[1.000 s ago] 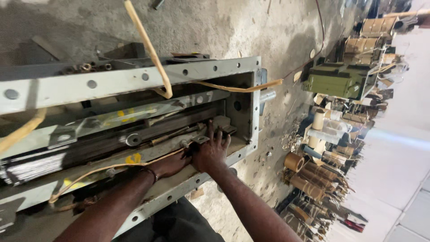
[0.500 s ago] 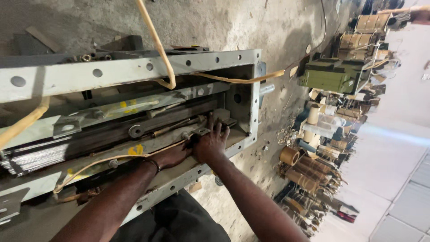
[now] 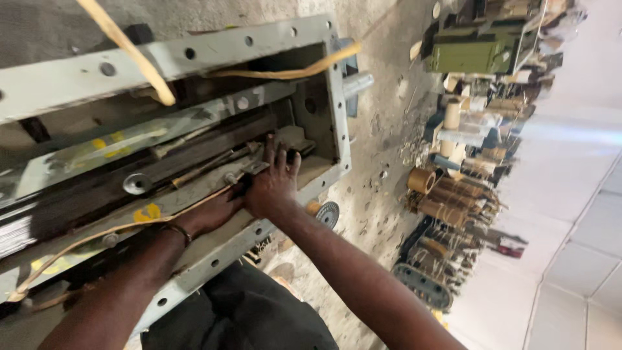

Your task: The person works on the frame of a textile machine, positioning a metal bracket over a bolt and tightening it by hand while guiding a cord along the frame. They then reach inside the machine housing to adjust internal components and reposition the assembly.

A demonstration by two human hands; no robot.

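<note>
From the head view we see a grey metal frame (image 3: 194,55) lying on a dusty concrete floor (image 3: 382,129), with wound coils (image 3: 447,204) heaped to its right. Inside the frame, our right hand (image 3: 275,185) presses spread, unclenched fingers (image 3: 269,150) onto a small metal bracket (image 3: 256,167). Our left hand (image 3: 210,210) lies beside it; we cannot tell its grip.

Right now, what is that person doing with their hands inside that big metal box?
A person leans over a long grey metal frame with bolt holes, lying on a dusty concrete floor. Both hands are inside it: the right hand presses flat on the dark metal parts, and the left hand sits just beside it, partly hidden. A tan cord crosses the frame. Brown wound coils lie piled nearby.
</note>
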